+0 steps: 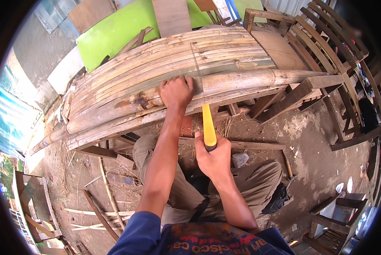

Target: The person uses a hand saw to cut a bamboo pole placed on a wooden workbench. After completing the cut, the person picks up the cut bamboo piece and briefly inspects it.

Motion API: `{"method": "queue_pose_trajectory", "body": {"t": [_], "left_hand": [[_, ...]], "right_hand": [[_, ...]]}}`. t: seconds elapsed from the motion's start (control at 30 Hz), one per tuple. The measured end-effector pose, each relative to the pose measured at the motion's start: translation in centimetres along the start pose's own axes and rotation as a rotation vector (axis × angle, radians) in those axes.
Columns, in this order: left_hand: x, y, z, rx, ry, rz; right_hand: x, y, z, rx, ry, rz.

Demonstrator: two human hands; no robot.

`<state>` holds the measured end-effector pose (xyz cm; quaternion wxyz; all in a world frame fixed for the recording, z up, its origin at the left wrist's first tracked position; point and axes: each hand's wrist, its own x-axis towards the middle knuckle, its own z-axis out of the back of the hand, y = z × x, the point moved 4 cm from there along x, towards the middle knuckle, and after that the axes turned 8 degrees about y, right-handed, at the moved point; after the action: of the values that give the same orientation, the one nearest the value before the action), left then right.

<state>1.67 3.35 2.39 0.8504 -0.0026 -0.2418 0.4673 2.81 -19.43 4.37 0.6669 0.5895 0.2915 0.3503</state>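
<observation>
A thick bamboo pole point(241, 80) lies along the near edge of a bench topped with bamboo slats point(156, 57). My left hand point(177, 90) is closed over the pole, pressing on its top. Just to the right of that hand, the thin blade of a handsaw point(208, 123) crosses the pole, seen nearly edge-on and reaching out over the slats. My right hand point(214, 158) is wrapped round the saw's yellow and black handle, below the bench edge. How deep the blade sits in the bamboo cannot be made out.
Bright green panels point(114, 36) lean behind the bench. At the right stand a slatted wooden chair frame point(326, 46) and a timber stand point(292, 95). Loose bamboo strips point(107, 187) and wood pieces litter the dirt floor. Another wooden frame point(339, 221) is at lower right.
</observation>
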Motion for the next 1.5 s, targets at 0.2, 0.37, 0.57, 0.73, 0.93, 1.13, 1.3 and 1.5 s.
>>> {"method": "queue_pose_trajectory", "body": {"t": [0.2, 0.37, 0.57, 0.73, 0.93, 1.13, 1.3, 1.5], "left_hand": [[-0.4, -0.9, 0.8, 0.016, -0.030, -0.035], [-1.0, -1.3, 1.5, -0.063, 0.003, 0.037], [-0.6, -1.5, 1.5, -0.012, 0.125, 0.083], [-1.1, -0.4, 1.0, 0.025, -0.041, 0.006], [-1.3, -1.0, 0.9, -0.054, -0.160, -0.051], [-1.7, -0.4, 0.9, -0.055, -0.119, -0.012], [-1.6, -1.2, 1.1, -0.086, -0.137, -0.042], [-0.6, -0.4, 1.3, -0.026, 0.033, 0.048]], "right_hand": [[-1.3, -6.6, 2.5, -0.029, -0.034, 0.192], [-2.3, -13.7, 0.4, -0.019, -0.057, 0.284], [-1.8, -13.5, 1.8, 0.088, 0.005, 0.102], [-1.9, -4.2, 2.9, 0.054, 0.079, 0.039], [1.1, 6.1, 5.4, 0.091, 0.164, 0.117], [-1.8, 1.5, 3.3, 0.079, 0.054, 0.108], [-2.1, -12.0, 2.2, -0.016, -0.074, 0.250], [-3.1, -10.9, 1.2, 0.131, -0.189, 0.184]]}}
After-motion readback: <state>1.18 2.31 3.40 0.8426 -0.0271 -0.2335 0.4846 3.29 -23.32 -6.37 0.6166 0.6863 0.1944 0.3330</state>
